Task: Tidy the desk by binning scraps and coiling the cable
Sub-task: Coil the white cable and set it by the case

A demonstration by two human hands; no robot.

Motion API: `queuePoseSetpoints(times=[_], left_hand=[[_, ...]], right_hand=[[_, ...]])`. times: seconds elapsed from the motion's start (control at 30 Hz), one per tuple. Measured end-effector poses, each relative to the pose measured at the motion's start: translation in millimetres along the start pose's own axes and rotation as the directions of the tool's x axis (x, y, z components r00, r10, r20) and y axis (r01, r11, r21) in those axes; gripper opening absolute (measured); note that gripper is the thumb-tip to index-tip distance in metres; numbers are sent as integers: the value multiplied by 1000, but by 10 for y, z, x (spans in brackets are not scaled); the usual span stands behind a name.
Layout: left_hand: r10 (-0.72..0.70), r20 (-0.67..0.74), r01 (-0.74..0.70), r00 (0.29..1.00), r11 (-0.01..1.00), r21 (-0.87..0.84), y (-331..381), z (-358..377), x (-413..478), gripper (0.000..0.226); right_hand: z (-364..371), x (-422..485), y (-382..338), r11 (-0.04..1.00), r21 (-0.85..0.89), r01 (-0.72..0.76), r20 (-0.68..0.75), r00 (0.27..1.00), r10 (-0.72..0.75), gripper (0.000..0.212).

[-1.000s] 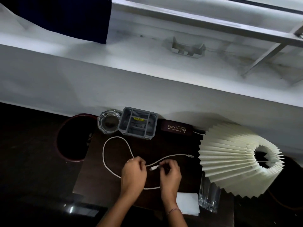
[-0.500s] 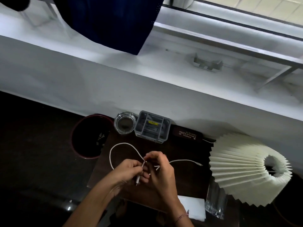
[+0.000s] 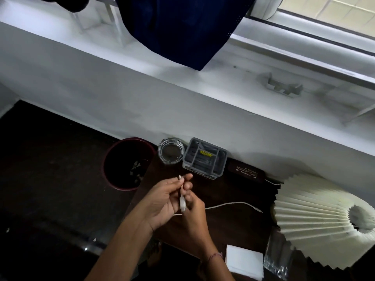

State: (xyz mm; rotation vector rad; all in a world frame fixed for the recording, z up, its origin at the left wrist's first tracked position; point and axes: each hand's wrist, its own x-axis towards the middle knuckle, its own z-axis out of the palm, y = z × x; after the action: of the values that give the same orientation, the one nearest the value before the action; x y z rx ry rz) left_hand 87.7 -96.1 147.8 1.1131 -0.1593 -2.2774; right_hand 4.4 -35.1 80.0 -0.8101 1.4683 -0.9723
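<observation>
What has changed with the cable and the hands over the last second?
The cable's big loop is off the desk, gathered up into the left hand; the right hand works beside it. One end still trails toward the lampshade. Bin, ashtray and organiser unmoved.

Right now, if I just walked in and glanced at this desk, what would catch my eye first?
Probably the big pleated cream lampshade lying on its side at the right of the dark desk. Next, the two hands in the middle, the left hand and right hand, holding a white cable whose free end trails right across the desk. To the left, beside the desk, stands a dark round bin with pale scraps inside.
</observation>
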Motion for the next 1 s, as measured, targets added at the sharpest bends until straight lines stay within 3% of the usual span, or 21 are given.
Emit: queuePoseSetpoints(times=[0.2, 0.37, 0.5, 0.67, 0.77, 0.9, 1.0], left_hand=[[268, -113, -274, 957, 961, -37, 316, -208, -11, 30], [466, -218, -451, 857, 885, 119, 498, -402, -25, 34], [558, -266, -503, 786, 827, 252, 584, -525, -65, 34], [604, -256, -461, 755, 766, 449, 686, -596, -132, 34], [601, -208, -389, 772, 705, 593, 713, -609, -156, 30], [533, -202, -208, 821, 611, 764, 711, -622, -153, 27], [441, -219, -3, 870, 449, 893, 686, -614, -145, 24]], right_hand=[[273, 95, -116, 963, -239, 125, 86, 990, -108, 28], [454, 206, -277, 893, -372, 253, 133, 967, -218, 29], [607, 287, -409, 846, -435, 308, 184, 950, -252, 24], [704, 296, -518, 761, -552, 341, 158, 939, -306, 22], [685, 265, -560, 720, -605, 340, 148, 937, -318, 21], [611, 207, -605, 602, -719, 348, 199, 932, -302, 19], [523, 187, -691, 572, -728, 378, 225, 920, -322, 19]])
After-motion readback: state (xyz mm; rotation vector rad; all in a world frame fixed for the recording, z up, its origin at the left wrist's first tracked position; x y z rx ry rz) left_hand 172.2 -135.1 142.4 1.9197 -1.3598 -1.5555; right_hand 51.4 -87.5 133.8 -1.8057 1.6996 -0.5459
